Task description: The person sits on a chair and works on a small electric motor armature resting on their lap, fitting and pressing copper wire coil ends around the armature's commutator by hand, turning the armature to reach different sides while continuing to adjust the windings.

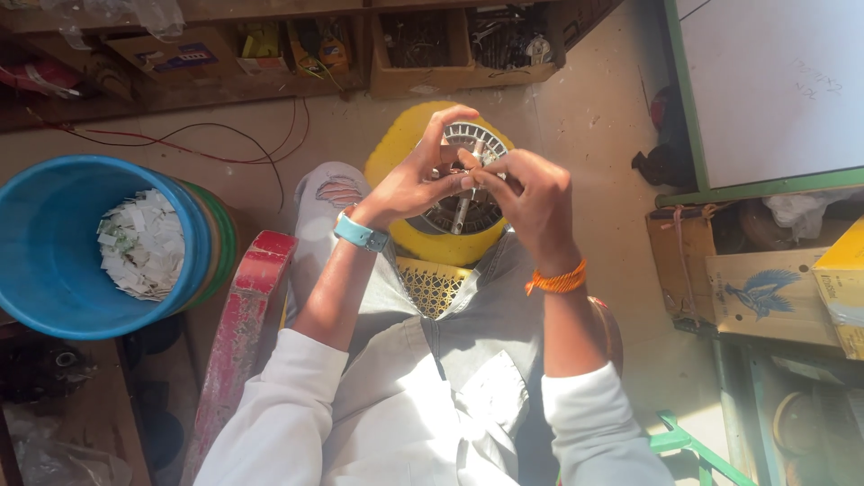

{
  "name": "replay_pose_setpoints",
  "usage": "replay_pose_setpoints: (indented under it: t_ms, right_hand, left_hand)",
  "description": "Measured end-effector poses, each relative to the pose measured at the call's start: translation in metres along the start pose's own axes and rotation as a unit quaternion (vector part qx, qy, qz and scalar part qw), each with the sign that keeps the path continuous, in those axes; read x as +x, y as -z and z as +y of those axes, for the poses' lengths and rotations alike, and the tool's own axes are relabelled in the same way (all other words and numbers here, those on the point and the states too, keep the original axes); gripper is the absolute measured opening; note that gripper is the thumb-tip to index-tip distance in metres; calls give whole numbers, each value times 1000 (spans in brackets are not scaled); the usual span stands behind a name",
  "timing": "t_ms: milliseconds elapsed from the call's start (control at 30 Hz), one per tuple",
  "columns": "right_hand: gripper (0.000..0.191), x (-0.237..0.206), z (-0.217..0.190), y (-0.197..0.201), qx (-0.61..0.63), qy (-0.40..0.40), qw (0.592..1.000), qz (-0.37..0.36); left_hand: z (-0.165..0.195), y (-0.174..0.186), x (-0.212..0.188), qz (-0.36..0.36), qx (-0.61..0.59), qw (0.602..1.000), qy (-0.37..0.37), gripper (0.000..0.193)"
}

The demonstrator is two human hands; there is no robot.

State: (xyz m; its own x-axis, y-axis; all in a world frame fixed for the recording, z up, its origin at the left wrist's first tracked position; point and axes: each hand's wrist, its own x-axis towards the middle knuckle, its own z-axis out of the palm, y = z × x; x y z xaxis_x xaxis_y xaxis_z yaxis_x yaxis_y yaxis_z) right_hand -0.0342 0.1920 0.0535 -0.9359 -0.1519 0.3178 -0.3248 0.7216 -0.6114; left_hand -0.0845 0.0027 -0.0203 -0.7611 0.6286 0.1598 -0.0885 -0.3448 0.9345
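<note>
**Both hands on a fan motor stator, shot from above**

So the person is sitting with a round slotted motor stator point(468, 180) held in front of them, sitting over a yellow round tub point(396, 153) on the floor. The stator's slotted ring faces up toward the camera, and a metal shaft point(462, 214) runs through its middle, long axis pointing roughly near-to-far, near end tipped toward the lap.

Left hand point(409, 180), with a light blue wristband point(360, 233), is curled around the stator's left edge, fingers bent over the top rim, so it's gripping it. Right hand point(531, 193), orange thread band point(558, 281) on the wrist, is mostly closed, fingertips pinched together at the rim right beside the left thumb. Can't tell what, if anything, is pinched there, too small.

Off to the left there's a blue bucket point(45, 261) full of small white paper slips point(139, 245), and a red-painted wooden plank point(243, 315) beside the left knee. Cardboard boxes point(756, 288) sit at the right, and cluttered shelves point(270, 45) run along the far side.
</note>
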Motion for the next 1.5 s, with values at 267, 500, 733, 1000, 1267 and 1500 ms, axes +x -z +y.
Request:
replay_pose_setpoints:
  t_ms: [267,500,733,1000,1267,1500]
  right_hand:
    - [11,-62,-23,-41,39,-143,981,127]
    - [6,-93,-3,-79,194,-226,940,164]
    - [9,-127,25,-90,267,-232,917,184]
    - [7,-133,43,-70,204,-229,941,141]
    - [8,-76,29,2,148,-181,961,150]
    - [6,-27,6,19,26,-77,994,71]
  left_hand:
    - [-2,6,7,-52,133,989,-37,31]
    - [10,0,0,-9,235,971,-41,32]
    - [5,-13,-11,34,336,928,-156,42]
    - [-15,-24,-14,97,415,884,-189,46]
    - [-37,-35,-15,167,408,866,-236,51]
    - [-36,-36,-16,176,410,862,-240,49]
